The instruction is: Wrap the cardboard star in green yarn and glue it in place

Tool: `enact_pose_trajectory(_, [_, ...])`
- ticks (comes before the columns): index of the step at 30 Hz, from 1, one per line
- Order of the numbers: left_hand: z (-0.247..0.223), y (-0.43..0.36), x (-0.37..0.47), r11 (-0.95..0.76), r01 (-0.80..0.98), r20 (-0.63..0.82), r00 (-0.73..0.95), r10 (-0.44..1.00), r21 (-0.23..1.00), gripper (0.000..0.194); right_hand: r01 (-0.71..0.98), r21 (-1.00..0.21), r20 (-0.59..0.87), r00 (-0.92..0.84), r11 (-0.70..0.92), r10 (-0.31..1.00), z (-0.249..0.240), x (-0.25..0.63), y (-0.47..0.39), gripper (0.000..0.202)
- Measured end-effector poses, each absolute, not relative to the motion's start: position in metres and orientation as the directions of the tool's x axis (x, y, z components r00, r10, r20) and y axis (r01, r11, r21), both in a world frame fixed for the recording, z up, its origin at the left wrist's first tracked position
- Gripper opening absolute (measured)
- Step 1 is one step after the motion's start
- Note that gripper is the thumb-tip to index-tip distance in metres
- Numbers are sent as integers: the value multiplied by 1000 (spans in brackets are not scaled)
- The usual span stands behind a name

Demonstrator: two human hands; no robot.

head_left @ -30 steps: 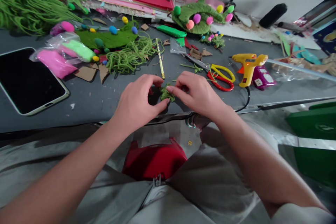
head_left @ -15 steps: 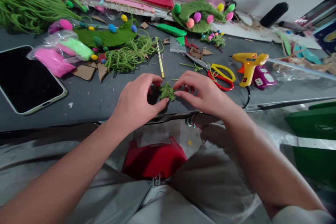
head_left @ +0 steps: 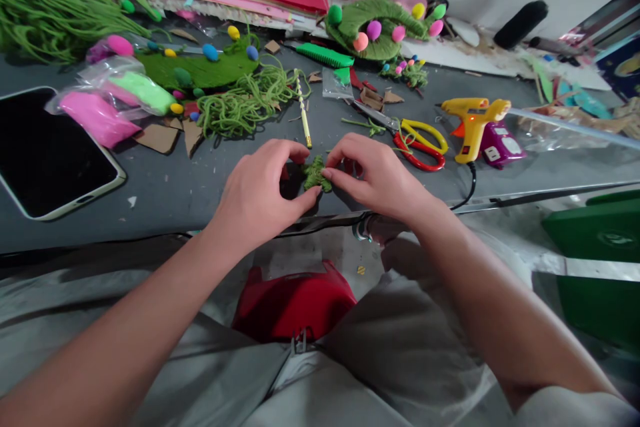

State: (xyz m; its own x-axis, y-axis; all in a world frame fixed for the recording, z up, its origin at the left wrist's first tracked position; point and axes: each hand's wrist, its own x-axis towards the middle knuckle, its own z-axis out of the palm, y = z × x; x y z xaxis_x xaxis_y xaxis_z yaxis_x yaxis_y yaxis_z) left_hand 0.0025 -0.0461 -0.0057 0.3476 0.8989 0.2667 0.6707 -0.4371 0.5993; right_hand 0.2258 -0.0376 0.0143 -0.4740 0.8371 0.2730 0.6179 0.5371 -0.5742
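A small green piece [head_left: 315, 175] is being held low, near the front edge of a grey table [head_left: 165, 193], where it is apparently being supported by the tabletop. Its left side is being framed by the left hand [head_left: 257, 193]: thumb and fingers are being spread in a wide curve, with tips being placed at its upper and lower edges, probably to steady it. Whether it is being squeezed there cannot be told. Its right edge is being pinched by the right hand [head_left: 383, 177], thumb and fingertip being nearly closed, seemingly for finer control.

Beyond, a pencil [head_left: 304, 117] and loose yarn [head_left: 233, 107] are being left lying within reach. To the right, scissors [head_left: 395, 125] are being rested with handles toward the person, which suits an easy pickup, and a yellow glue gun [head_left: 470, 143] is being set beside them. A phone [head_left: 50, 153] is lying well apart, far left.
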Motion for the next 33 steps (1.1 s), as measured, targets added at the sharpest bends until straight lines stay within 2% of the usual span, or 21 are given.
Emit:
enact_pose_trajectory(6, [-6,-46,2,-440,671,273,345,898,597,44,604,-608,268,-453,514,850,16,225,-38,3])
enact_pose_trajectory(9, [-5,-46,3,-431,670,266,341,902,605,44,573,-630,269,-472,524,840,19,226,-41,8])
enact_pose_trajectory(25, [-4,-47,3,-421,672,250,341,906,610,44,547,-572,294,-560,612,775,18,244,-52,24])
enact_pose_trajectory(33, [-4,-46,2,-413,678,242,337,910,608,42,559,-575,292,-541,597,789,18,241,-52,21])
